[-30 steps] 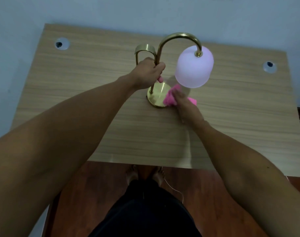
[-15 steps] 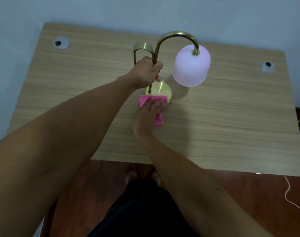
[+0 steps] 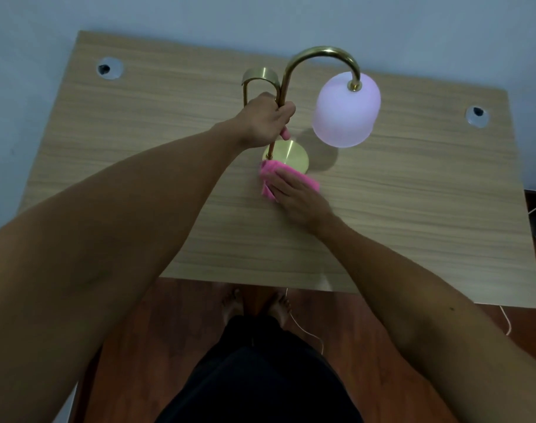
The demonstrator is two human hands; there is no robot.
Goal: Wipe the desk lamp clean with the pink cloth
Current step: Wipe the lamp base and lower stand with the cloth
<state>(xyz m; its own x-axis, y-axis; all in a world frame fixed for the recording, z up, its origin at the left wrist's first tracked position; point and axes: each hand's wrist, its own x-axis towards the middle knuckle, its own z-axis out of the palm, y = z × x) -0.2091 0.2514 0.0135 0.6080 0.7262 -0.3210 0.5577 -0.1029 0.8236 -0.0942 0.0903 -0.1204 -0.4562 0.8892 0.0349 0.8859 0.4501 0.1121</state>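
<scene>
The desk lamp stands mid-desk: a curved brass stem point(image 3: 315, 53), a round brass base point(image 3: 291, 154) and a pale, lit shade point(image 3: 346, 111) hanging at the right. My left hand point(image 3: 266, 120) is closed around the stem just above the base. My right hand point(image 3: 297, 196) presses the pink cloth point(image 3: 275, 175) flat against the near edge of the base and the desk. My fingers cover most of the cloth.
The wooden desk point(image 3: 413, 209) has a cable hole at the back left point(image 3: 107, 68) and one at the back right point(image 3: 476, 116). A wall runs close behind it. My bare feet point(image 3: 254, 306) and a thin white cable are on the floor below.
My right hand swept the cloth from the right side of the base round to its near-left edge, then slightly back to the right. My left hand kept its hold on the stem.
</scene>
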